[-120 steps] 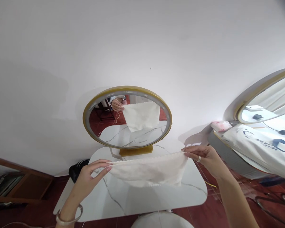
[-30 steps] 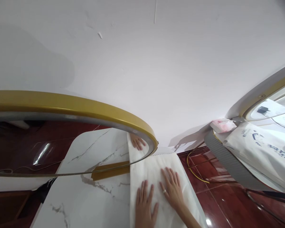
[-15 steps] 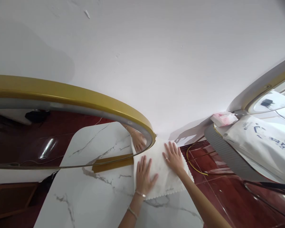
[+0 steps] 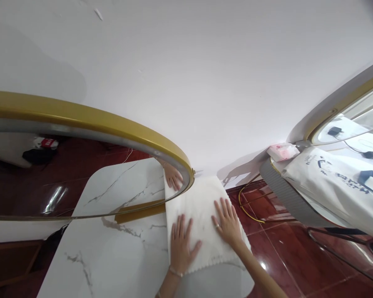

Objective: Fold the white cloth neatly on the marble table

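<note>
A white cloth (image 4: 202,207) with a scalloped edge lies spread over the right end of a white marble-patterned table (image 4: 112,256), reaching back to the wall. My left hand (image 4: 182,244) rests flat on its left part, fingers spread, with a band at the wrist. Farther right, my right hand (image 4: 227,222) also lies flat on the cloth, fingers apart, a ring on one finger. Neither hand grips anything. Faint greyish marks show on the cloth between the hands.
A large gold-framed mirror (image 4: 136,131) stands above the table at left, reflecting a hand. At right are a pink tissue pack (image 4: 282,152), a printed white bag (image 4: 342,174) on another table, and a second gold-framed mirror (image 4: 321,120). Red tiles (image 4: 286,252) cover the floor.
Both hands have slid across the cloth toward its near edge, still flat. More of the cloth's far part shows, and the whole view has shifted slightly.
</note>
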### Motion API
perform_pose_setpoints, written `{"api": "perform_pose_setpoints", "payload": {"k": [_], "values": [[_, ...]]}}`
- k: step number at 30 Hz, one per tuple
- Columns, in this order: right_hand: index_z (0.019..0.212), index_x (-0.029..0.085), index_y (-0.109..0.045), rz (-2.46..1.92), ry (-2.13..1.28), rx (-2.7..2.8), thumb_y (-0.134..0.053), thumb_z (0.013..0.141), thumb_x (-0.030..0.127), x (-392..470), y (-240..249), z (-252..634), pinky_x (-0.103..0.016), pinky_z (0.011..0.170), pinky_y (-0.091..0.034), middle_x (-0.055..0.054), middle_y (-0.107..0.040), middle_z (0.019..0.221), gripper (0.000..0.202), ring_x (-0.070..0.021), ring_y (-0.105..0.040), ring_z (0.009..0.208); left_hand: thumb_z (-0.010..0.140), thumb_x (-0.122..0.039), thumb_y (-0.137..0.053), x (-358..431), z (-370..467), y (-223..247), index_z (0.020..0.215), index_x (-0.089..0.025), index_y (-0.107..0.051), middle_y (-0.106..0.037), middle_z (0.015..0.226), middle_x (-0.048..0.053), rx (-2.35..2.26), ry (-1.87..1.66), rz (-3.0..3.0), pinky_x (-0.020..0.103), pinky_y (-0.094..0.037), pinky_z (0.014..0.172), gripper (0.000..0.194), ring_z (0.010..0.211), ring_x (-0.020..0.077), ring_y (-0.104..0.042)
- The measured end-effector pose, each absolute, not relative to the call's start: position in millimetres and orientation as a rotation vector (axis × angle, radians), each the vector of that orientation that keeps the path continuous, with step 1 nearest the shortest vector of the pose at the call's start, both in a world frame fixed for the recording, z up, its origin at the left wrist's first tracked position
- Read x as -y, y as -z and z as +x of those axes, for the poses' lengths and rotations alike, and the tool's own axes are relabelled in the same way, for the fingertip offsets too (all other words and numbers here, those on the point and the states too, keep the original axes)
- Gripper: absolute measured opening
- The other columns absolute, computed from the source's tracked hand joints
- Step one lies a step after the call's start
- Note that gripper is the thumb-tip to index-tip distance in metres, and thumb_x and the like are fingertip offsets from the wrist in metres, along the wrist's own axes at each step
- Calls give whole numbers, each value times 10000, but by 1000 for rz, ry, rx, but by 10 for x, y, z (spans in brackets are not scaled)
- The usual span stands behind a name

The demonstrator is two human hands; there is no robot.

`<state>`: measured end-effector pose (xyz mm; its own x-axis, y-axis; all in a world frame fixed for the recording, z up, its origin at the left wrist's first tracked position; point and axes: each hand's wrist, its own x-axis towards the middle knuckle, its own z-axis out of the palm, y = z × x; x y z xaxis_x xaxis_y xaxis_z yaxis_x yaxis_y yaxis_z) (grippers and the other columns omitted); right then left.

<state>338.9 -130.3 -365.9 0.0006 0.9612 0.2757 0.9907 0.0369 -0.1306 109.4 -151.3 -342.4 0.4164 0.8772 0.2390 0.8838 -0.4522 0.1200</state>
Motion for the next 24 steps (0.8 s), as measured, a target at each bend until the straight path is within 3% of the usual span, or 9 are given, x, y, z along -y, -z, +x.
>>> {"api": "perform_pose_setpoints", "payload": {"k": [4, 8, 16, 20, 24], "values": [[1502, 225, -247, -2026, 98, 2050, -326, 968, 435, 683, 3674, 3547, -447, 1122, -270, -90, -250, 1558, 579, -276, -183, 1443, 866, -488, -543, 965, 1296, 3445, 1465, -211, -334, -278, 1548, 137, 1685, 483, -2594, 493, -245, 1132, 693, 1433, 302, -240], [1499, 203, -257, -2041, 80, 2037, -289, 981, 439, 572, 3672, 3620, -429, 1114, -289, -95, -249, 1558, 571, -264, -197, 1439, 865, -491, -546, 818, 1409, 3481, 1458, -202, -346, -269, 1550, 146, 1720, 522, -2580, 506, -239, 1135, 689, 1436, 313, -228], [1531, 220, -61, -1952, 115, 2086, -320, 967, 454, 1776, 3635, 3525, -463, 1124, -268, -72, -119, 1592, 664, -296, -115, 1455, 873, -526, -516, 1712, 1224, 3407, 1498, -224, -249, -250, 1562, 114, 1659, 450, -2620, 480, -224, 1139, 744, 1432, 297, -242], [1530, 231, -95, -1919, 105, 2101, -358, 939, 476, 2388, 3654, 3354, -507, 1106, -271, -95, -118, 1590, 692, -335, -160, 1442, 872, -510, -520, 2286, 1023, 3402, 1491, -240, -273, -280, 1553, 94, 1665, 394, -2584, 462, -227, 1137, 719, 1422, 298, -266], [1529, 250, -106, -1873, 79, 2124, -390, 931, 452, 2468, 3667, 3189, -512, 1096, -285, -94, -115, 1591, 693, -346, -161, 1439, 864, -521, -523, 2488, 869, 3427, 1487, -249, -284, -294, 1548, 89, 1704, 356, -2522, 446, -252, 1122, 720, 1409, 290, -297]]}}
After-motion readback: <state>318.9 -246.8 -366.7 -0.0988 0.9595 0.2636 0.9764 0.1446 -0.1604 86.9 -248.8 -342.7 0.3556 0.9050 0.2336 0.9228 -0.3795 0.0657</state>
